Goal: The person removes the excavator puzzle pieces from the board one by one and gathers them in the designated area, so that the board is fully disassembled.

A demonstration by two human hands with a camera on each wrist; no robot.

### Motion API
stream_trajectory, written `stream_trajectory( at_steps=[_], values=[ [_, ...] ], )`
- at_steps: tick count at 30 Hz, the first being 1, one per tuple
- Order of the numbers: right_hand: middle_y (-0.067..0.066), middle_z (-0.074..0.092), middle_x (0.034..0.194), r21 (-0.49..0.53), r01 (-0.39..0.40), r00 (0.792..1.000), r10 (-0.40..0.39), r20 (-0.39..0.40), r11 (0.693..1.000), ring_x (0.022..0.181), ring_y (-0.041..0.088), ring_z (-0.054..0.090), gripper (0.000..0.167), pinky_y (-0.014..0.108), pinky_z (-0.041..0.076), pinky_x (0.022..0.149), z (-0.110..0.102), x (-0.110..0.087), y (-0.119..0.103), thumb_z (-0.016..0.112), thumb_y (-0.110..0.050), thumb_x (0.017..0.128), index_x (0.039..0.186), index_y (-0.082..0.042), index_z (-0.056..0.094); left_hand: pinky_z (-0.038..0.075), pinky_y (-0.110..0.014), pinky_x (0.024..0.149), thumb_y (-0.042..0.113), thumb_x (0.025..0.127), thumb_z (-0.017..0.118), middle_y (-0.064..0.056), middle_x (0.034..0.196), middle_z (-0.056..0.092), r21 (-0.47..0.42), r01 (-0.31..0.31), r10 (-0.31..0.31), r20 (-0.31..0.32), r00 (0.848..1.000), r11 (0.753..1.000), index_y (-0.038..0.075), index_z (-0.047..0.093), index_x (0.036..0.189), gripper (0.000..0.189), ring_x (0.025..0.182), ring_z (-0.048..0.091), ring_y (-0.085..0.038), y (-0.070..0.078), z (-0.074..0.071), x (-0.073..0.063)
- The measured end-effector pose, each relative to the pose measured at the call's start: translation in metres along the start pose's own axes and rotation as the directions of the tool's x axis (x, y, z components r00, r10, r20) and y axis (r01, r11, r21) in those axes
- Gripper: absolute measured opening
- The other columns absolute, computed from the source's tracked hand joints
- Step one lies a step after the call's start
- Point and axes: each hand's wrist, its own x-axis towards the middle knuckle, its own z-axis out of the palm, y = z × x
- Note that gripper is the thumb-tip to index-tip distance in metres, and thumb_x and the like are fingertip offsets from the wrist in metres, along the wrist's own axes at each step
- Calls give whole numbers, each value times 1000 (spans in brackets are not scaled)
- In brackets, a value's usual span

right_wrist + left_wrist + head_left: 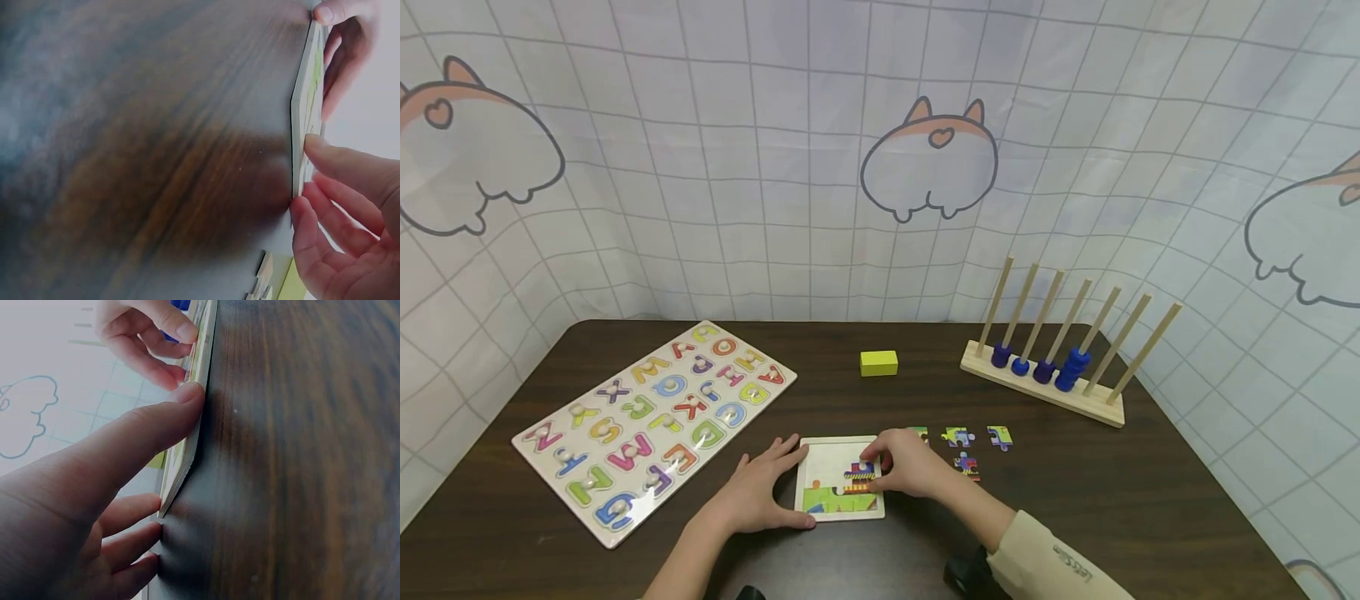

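Bracing puzzle (826, 460), left hand (758, 493) spread; right hand (912, 462) bent at far side, cannot tell if pinching. Pieces (957, 436) probably light, stiff: grip edges.

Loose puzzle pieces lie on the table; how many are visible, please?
4, right of the puzzle board: a left piece partly behind the right hand, a middle piece, a right piece, and a lower piece below the middle one. More may be hidden.

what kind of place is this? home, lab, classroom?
Can't say for sure; looks like a screened-off tabletop setup. Cartoon-print cloth stands around the back and sides of a dark table with a letter board and jigsaw.
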Motion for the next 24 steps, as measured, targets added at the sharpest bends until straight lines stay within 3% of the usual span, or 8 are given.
stream_trajectory(
  at_steps=[13,24],
  values=[
    [-2,56,80,-60,2,999,1,47,998,62,7,45,30,18,39,54,2,3,-3,78,-11,72,101,-6,72,8,-69,97,50,58,81,-17,144,32,-5,-1,1,2,1000,1000,5,45,135,96,133,22,-40,1,0,0],
    [-2,51,72,-31,0,999,2,38,1000,65,8,44,27,19,39,57,0,6,-4,80,-10,69,95,-8,72,9,-69,97,50,58,81,-17,144,32,1,-11,11,-4,1000,1000,5,45,135,96,133,22,-40,-1,1,1]
  ],
)
